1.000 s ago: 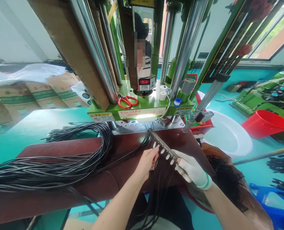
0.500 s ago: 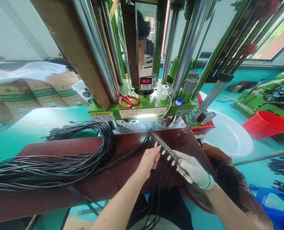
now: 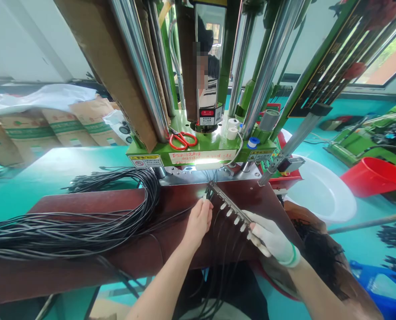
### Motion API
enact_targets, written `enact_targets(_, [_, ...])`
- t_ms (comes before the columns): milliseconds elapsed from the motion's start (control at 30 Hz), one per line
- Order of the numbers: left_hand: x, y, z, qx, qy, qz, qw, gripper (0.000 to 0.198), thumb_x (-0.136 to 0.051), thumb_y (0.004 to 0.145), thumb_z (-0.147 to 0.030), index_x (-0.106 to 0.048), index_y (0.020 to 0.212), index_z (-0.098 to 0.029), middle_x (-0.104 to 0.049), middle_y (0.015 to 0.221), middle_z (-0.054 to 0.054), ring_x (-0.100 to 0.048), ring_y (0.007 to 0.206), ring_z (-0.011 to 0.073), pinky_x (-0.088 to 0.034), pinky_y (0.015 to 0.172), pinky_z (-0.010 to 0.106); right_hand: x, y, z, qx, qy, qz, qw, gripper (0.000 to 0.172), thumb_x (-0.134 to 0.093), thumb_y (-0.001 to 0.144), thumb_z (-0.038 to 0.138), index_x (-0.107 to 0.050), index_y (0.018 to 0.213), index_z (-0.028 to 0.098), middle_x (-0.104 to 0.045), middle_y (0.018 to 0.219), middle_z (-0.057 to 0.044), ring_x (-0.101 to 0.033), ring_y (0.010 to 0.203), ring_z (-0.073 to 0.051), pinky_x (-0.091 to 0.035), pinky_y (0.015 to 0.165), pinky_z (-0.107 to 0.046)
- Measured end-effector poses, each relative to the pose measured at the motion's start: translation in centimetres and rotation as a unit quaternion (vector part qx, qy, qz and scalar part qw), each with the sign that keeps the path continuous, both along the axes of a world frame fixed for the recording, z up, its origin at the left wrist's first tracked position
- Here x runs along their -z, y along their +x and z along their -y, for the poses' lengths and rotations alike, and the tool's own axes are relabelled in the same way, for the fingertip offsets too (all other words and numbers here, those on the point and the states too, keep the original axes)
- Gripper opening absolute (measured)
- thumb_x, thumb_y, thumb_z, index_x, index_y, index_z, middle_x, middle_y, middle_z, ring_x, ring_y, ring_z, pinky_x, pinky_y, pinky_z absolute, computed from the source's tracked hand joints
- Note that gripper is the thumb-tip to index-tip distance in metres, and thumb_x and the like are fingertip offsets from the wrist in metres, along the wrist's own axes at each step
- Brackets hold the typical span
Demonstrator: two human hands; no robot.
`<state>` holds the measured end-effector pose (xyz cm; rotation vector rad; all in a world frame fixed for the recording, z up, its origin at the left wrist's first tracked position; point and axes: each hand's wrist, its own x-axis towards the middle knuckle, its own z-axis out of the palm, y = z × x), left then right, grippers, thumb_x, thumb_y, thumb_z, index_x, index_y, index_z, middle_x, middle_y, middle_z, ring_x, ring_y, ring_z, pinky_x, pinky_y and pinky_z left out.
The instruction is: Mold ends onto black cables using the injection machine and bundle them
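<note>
My right hand (image 3: 273, 238), in a white glove with the fingertips bare, grips the near end of a long metal bar (image 3: 233, 205). The bar slants away to the left over the brown tabletop. Several silvery connectors (image 3: 237, 220) stick out along its left edge, and thin black cables (image 3: 223, 253) hang below them. Beside the bar's far end, my bare left hand (image 3: 199, 221) is closed in a pinch on a black cable with a small pale tip (image 3: 205, 196). Its fingers partly hide the cable.
A thick bundle of black cables (image 3: 84, 233) lies on the left of the brown tabletop (image 3: 124, 278). Behind stands a green press (image 3: 198, 153) with steel columns and a lit lamp. Red-handled scissors (image 3: 183, 141) rest on it. A white tub (image 3: 321, 191) and red bucket (image 3: 374, 175) stand right.
My left hand has moved from the connectors along the bar to the left and away, to the cables at its far end. My right hand still holds the bar in nearly the same place.
</note>
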<state>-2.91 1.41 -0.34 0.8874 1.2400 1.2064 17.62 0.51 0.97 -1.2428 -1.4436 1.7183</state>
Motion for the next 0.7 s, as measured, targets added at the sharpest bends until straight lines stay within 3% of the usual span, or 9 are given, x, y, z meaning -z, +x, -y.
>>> enact_targets(67, [0.1,-0.3,0.1,0.036,-0.013,-0.008,0.999,0.033,-0.036,0.084,-0.05,-0.04,0.07,-0.02,-0.023,0.043,-0.011,-0.016,0.034,0.0033,-0.013,0.033,0.016,-0.1,0.0,-0.1,-0.004,-0.004,0.004,1.0,0.057,-0.046,0.083,0.045,-0.041,0.13,0.014,-0.045,0.053,0.004,-0.031,0.031,-0.003,-0.026,0.026,-0.015])
enact_targets(167, [0.4,-0.4,0.1,0.07,0.007,-0.036,0.997,0.037,-0.04,0.083,-0.049,-0.033,0.062,-0.019,-0.027,0.047,-0.01,-0.02,0.037,0.0025,-0.015,0.036,0.016,0.0,0.1,-0.2,-0.013,-0.014,0.009,1.0,0.058,-0.046,0.083,0.045,-0.039,0.132,0.014,-0.044,0.052,0.005,-0.032,0.033,-0.003,-0.027,0.026,-0.014])
enact_targets(433, [0.6,-0.6,-0.2,0.09,0.003,-0.051,0.995,0.036,-0.04,0.082,-0.046,-0.029,0.06,-0.02,-0.026,0.046,-0.01,-0.019,0.039,0.0033,-0.016,0.038,0.018,0.8,0.5,-0.3,-0.021,-0.025,0.019,0.999,0.058,-0.05,0.082,0.044,-0.039,0.132,0.016,-0.048,0.059,0.001,-0.036,0.042,-0.006,-0.028,0.028,-0.014])
enact_targets(700, [0.8,-0.9,0.0,0.092,0.008,-0.062,0.994,0.032,-0.038,0.083,-0.043,-0.032,0.061,-0.02,-0.028,0.047,-0.009,-0.022,0.039,0.0041,-0.019,0.04,0.018,1.2,-0.5,0.7,-0.016,0.029,0.028,0.999,0.053,-0.047,0.083,0.04,-0.043,0.128,0.013,-0.051,0.065,-0.001,-0.031,0.046,-0.006,-0.027,0.042,-0.021])
